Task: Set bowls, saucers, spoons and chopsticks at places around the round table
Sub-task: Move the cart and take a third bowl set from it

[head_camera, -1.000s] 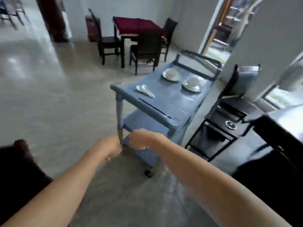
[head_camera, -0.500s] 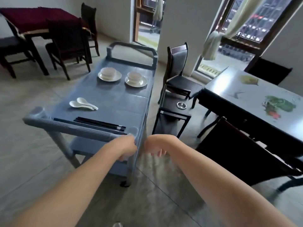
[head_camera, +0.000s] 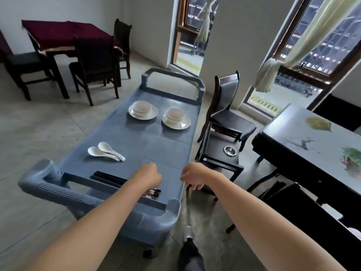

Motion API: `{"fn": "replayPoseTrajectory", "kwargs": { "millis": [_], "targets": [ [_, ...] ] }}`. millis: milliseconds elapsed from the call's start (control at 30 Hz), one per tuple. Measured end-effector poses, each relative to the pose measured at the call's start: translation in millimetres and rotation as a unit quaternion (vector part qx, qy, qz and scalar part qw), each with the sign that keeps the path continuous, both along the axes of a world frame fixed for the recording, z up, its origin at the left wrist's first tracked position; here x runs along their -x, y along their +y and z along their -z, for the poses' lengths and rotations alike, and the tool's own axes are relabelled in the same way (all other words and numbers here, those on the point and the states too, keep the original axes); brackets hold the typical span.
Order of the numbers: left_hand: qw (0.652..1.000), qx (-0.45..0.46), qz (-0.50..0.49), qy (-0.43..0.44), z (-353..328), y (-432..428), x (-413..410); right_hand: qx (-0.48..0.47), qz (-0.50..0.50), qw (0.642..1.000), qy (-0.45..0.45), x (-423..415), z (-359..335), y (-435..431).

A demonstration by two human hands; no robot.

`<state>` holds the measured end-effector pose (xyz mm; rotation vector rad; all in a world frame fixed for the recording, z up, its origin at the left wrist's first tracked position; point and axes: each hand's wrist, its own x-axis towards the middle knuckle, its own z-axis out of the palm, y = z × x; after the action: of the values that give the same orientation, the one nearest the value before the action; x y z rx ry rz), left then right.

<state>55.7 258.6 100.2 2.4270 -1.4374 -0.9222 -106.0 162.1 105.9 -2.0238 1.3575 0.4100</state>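
Observation:
A blue-grey service cart (head_camera: 156, 145) stands in front of me. At its far end two white bowls (head_camera: 142, 107) (head_camera: 175, 114) each sit on a white saucer (head_camera: 144, 116) (head_camera: 176, 124). Two white spoons (head_camera: 105, 153) lie side by side at mid-left. Black chopsticks (head_camera: 109, 178) lie across the near end. My left hand (head_camera: 150, 175) hovers over their right ends, fingers curled downward and hidden; contact cannot be seen. My right hand (head_camera: 192, 178) hangs beyond the cart's right edge, loosely curled and holding nothing. The dark table with a glossy painted top (head_camera: 312, 137) is at right.
A dark chair (head_camera: 228, 114) and a low black stand with a metal ashtray (head_camera: 230, 150) sit between cart and table. Another chair back stands at lower right. A maroon-clothed table (head_camera: 64, 34) with chairs is at far left. My leg (head_camera: 190, 251) is below.
Both hands have left the cart's near corner. My left hand rose over the chopsticks; my right hand lifted beside the cart's edge. The view has swung right toward the table.

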Motion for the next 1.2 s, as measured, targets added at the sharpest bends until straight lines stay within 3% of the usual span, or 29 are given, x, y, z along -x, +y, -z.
{"fn": "replayPoseTrajectory", "kwargs": {
  "millis": [200,367,467,600,733,933,1067,1200],
  "targets": [
    [0.995,-0.002,-0.100,-0.008,61.8,-90.9,-15.4,0.037,0.030,0.997,-0.064,-24.4,34.1,-137.5],
    [0.976,0.043,-0.212,0.027,105.9,-212.9,-5.9,0.048,0.138,0.977,-0.156,-49.5,77.9,-288.3],
    [0.951,0.049,-0.299,0.060,116.4,-279.9,-4.1,0.026,0.170,0.972,-0.157,-55.4,100.0,-370.6],
    [0.883,0.078,-0.438,0.151,114.9,-351.2,-15.0,-0.034,0.183,0.969,-0.160,-69.6,123.1,-435.5],
    [0.836,0.076,-0.498,0.218,118.5,-394.2,-27.4,-0.083,0.158,0.969,-0.170,-85.6,141.8,-461.2],
    [0.717,0.137,-0.598,0.330,126.6,-400.5,-25.9,-0.149,0.135,0.964,-0.174,-88.9,148.7,-466.3],
    [0.690,0.144,-0.614,0.355,131.8,-365.7,-22.7,-0.201,0.101,0.959,-0.171,-97.3,143.8,-452.0],
    [0.669,0.131,-0.655,0.328,133.4,-310.2,-17.0,-0.248,0.005,0.958,-0.147,-119.0,133.9,-415.7]
  ]
}}
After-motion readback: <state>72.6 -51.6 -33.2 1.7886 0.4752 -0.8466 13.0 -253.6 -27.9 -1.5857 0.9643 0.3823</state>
